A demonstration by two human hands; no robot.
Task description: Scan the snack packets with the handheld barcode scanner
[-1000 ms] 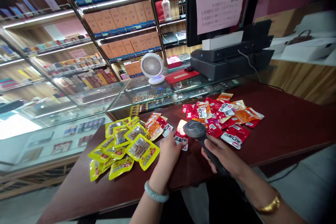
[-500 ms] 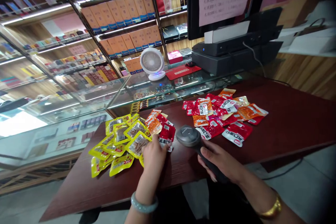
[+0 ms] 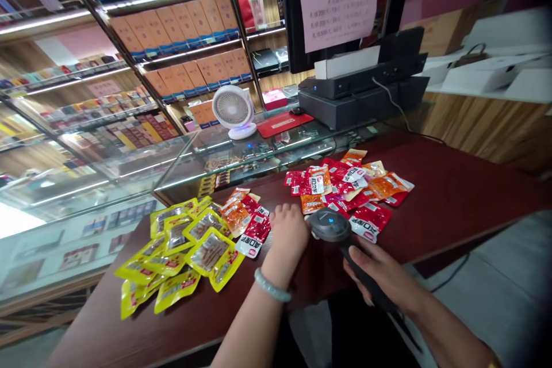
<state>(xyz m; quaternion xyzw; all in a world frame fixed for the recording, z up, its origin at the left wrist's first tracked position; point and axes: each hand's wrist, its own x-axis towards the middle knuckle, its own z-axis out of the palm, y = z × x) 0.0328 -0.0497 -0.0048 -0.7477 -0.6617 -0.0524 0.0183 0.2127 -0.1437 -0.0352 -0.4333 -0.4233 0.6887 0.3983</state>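
My right hand (image 3: 379, 267) is wrapped around the handle of a dark grey barcode scanner (image 3: 331, 224), its head tilted over the table toward the packets. Close to the left of the scanner head is my left hand (image 3: 288, 233), back upward with bent fingers; the fingertips are hidden, so I cannot tell whether they hold anything. Just left of it lies a small group of red snack packets (image 3: 259, 227) and orange snack packets (image 3: 235, 215). Beyond the scanner spreads a larger pile of red and orange packets (image 3: 371, 218). Yellow snack packets (image 3: 209, 250) lie heaped at the left.
Behind the dark red table (image 3: 457, 184) stands a glass display counter (image 3: 267, 155) with a white fan (image 3: 233, 109) and a red mat (image 3: 284, 123) on it. A monitor bearing a pink notice (image 3: 338, 6) and a black cash drawer (image 3: 357, 100) stand at the back right. Stocked shelves line the wall.
My left hand has moved right, off the small red and orange group, to beside the scanner. The red packet it was touching now lies uncovered. My view has shifted somewhat right.
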